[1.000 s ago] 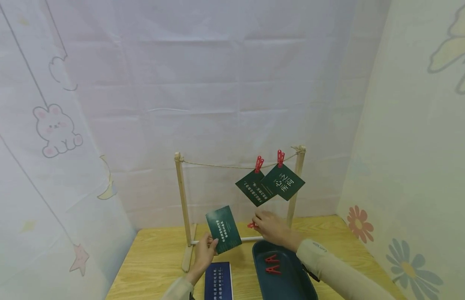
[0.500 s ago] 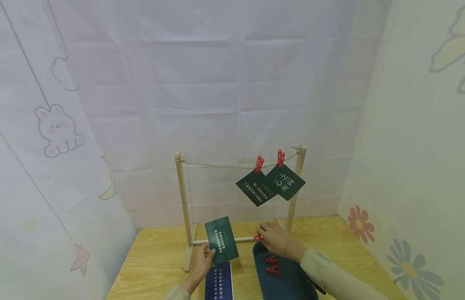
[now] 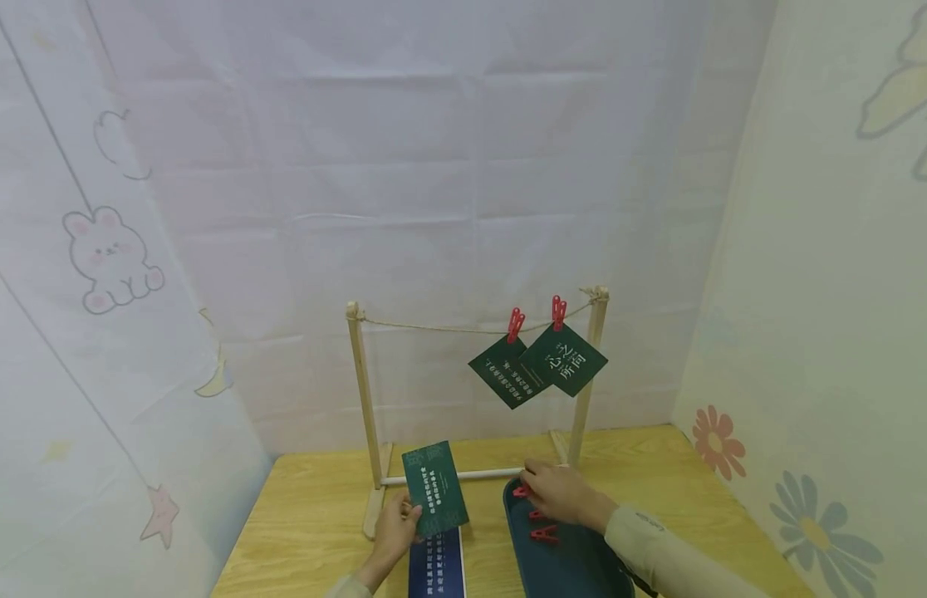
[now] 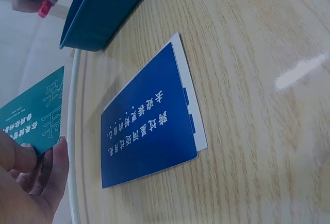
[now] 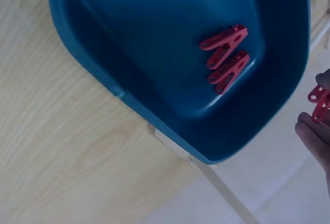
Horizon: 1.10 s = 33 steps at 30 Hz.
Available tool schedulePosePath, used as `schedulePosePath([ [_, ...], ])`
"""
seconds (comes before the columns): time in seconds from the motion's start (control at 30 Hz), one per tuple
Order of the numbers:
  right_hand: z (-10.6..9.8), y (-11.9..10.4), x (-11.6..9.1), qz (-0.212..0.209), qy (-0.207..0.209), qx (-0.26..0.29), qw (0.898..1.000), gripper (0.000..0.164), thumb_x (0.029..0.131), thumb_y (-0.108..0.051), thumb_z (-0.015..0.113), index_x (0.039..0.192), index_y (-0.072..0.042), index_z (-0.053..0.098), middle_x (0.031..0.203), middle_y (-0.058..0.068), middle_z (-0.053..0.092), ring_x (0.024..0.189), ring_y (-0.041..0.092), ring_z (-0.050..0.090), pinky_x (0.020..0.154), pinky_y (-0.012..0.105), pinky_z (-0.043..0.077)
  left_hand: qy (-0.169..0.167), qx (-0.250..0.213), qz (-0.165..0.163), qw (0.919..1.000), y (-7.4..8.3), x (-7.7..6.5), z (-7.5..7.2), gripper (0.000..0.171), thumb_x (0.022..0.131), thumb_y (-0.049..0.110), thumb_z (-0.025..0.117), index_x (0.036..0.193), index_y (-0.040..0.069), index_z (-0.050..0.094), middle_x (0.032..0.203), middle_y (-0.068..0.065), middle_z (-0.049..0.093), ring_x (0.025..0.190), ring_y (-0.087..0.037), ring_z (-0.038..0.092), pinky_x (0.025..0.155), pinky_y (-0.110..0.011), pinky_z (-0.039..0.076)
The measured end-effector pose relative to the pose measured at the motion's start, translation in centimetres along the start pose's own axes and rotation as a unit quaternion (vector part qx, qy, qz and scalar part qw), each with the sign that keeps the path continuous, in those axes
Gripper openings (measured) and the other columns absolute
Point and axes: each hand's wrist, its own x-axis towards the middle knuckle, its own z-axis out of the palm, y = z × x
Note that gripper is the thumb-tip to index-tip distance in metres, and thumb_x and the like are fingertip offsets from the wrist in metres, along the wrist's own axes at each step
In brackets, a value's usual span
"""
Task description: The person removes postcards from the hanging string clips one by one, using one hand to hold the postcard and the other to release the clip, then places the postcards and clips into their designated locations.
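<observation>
My left hand [image 3: 392,527] pinches a green card [image 3: 436,488] printed with white characters, thumb on its front, left of centre in the head view. The card's lower edge overlaps a dark blue card [image 4: 147,123], which lies on a white one on the table. Between the fingertips of my right hand [image 3: 564,492] is a red clothespin [image 5: 319,102], over the far end of a blue tray [image 3: 571,569]. Two more red clothespins [image 5: 226,46] lie inside that tray. In the left wrist view the right hand's clothespin appears beyond the tray rim.
A wooden rack [image 3: 362,394] with a string [image 3: 434,330] stands behind the hands. Toward its right end, two dark green cards [image 3: 564,359] hang overlapping from red clothespins [image 3: 516,325]. A white bar [image 3: 486,474] joins the posts low down. Cloth walls surround the wooden table [image 3: 306,515].
My left hand has lowered the green card toward the blue card. My right hand, still holding the clothespin, has moved down and slightly right over the tray. The hanging cards have stayed put.
</observation>
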Motion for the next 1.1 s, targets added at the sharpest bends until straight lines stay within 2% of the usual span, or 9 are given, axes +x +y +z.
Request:
schedulePosePath([
  [0.13,0.3,0.0,-0.4,-0.003,-0.018,0.022,1.0,0.02,0.086,-0.012,0.074,0.083,-0.015,0.055,0.084,-0.005,0.044,0.058,0.001,0.038,0.043,0.017,0.034,-0.016,0.015,0.004,0.9998,-0.3,-0.3,-0.3,0.005,0.092,-0.007,0.061,0.095,-0.007,0.057,0.068,-0.008,0.061,0.047,-0.022,0.062,0.043,-0.039,0.056],
  [0.27,0.7,0.0,-0.7,0.0,-0.049,0.047,0.998,0.018,0.088,-0.011,0.073,0.085,-0.013,0.056,0.086,-0.004,0.047,0.061,0.002,0.041,0.046,0.018,0.037,-0.048,0.011,-0.004,0.9988,-0.6,-0.7,-0.6,0.005,0.092,-0.008,0.061,0.093,-0.008,0.056,0.068,-0.008,0.061,0.047,-0.023,0.063,0.043,-0.04,0.056],
  [0.47,1.3,-0.2,-1.3,0.005,-0.085,0.028,0.996,0.022,0.085,-0.019,0.078,0.085,-0.017,0.056,0.082,-0.007,0.045,0.064,0.002,0.043,0.052,0.02,0.041,-0.085,0.01,-0.028,0.996,-1.2,-1.2,-0.9,0.004,0.092,-0.007,0.062,0.092,-0.006,0.057,0.072,-0.008,0.061,0.05,-0.018,0.062,0.044,-0.033,0.056],
  [0.67,2.2,-0.5,-1.9,-0.007,-0.096,0.011,0.995,0.025,0.084,-0.023,0.08,0.083,-0.017,0.056,0.079,-0.009,0.042,0.065,0.005,0.041,0.055,0.022,0.039,-0.12,0.025,-0.032,0.992,-2.4,-1.9,-1.0,0.01,0.09,-0.006,0.063,0.084,-0.002,0.056,0.063,-0.004,0.058,0.044,-0.015,0.061,0.04,-0.029,0.054],
  [0.83,2.8,-0.6,-2.1,-0.005,-0.102,0.017,0.995,0.021,0.086,-0.021,0.077,0.082,-0.017,0.057,0.078,-0.01,0.041,0.065,0.006,0.041,0.056,0.023,0.04,-0.149,0.036,-0.065,0.9861,-3.2,-2.2,-1.2,0.011,0.091,-0.003,0.063,0.084,0.001,0.056,0.064,-0.003,0.059,0.048,-0.011,0.06,0.042,-0.026,0.053],
  [1.1,3.0,-1.0,-2.8,0.006,-0.112,0.035,0.993,0.02,0.084,-0.021,0.079,0.087,-0.016,0.061,0.08,-0.009,0.045,0.066,0.004,0.043,0.055,0.022,0.042,-0.166,0.062,-0.104,0.9787,-3.8,-2.8,-1.4,0.014,0.093,0.0,0.064,0.084,0.003,0.054,0.063,-0.004,0.057,0.049,-0.011,0.059,0.044,-0.025,0.053],
])
